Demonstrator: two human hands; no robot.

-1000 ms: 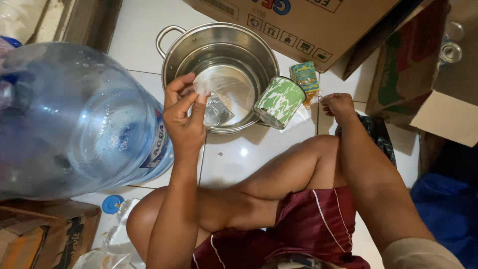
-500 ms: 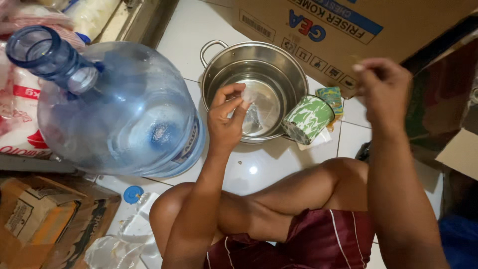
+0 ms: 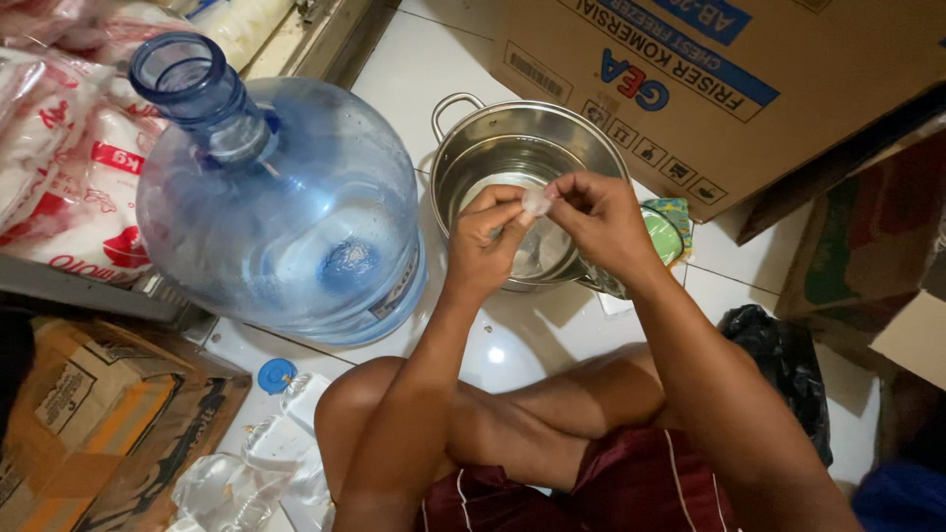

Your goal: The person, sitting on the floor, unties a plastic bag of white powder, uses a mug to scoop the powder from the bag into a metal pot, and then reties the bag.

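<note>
My left hand and my right hand meet above a steel pot on the white tile floor. Together they pinch a small clear plastic piece between thumbs and fingertips. The pot has a loop handle at its far left and looks empty inside. A green patterned cup lies on its side just right of the pot, mostly hidden behind my right wrist. A large blue water jug stands left of the pot, its open neck pointing to the upper left.
A big cardboard box rises behind the pot. White sacks with red print lie at the left. Cardboard cartons, a blue cap and clear plastic wrapping sit at lower left. A black bag lies right of my knee.
My right hand came in from the right and joined my left hand over the pot, taking hold of the clear piece. The view shifted right and nearer.
</note>
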